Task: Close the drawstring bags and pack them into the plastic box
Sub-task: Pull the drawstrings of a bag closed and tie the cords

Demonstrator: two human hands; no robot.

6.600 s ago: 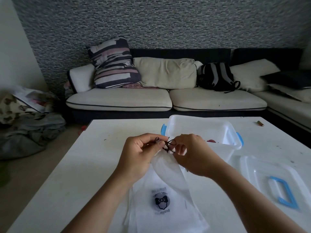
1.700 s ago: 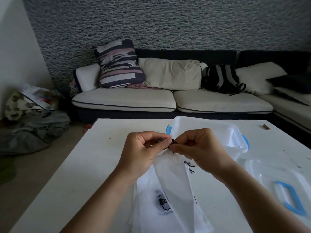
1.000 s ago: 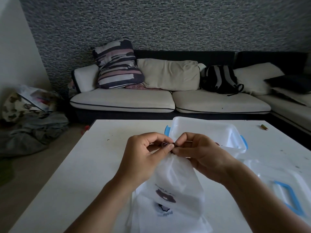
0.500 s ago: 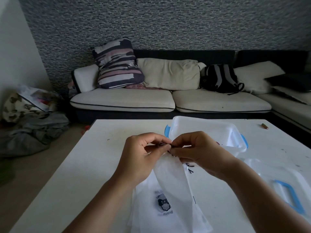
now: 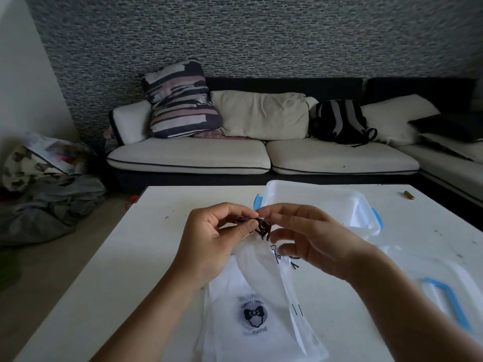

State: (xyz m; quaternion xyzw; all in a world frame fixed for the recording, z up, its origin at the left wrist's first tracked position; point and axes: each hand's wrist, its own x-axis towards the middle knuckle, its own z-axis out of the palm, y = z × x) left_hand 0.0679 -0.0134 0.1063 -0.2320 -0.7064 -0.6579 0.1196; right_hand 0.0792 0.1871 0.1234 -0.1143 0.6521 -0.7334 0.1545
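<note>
Head view — left hand [image 5: 211, 239] pinches dark cord [image 5: 262, 227] of translucent bag [image 5: 264, 273]; right hand [image 5: 311, 241] slack

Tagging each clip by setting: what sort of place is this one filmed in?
Most likely a home living room: a cushioned corner sofa with a striped pillow and a backpack, and a low white table in front as the work surface.

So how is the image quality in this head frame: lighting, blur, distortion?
Head view: dim and underexposed; wide-angle bending at the edges; the lid at right is smeared; the knotted drawstring between left hand and right hand stays readable.
</note>
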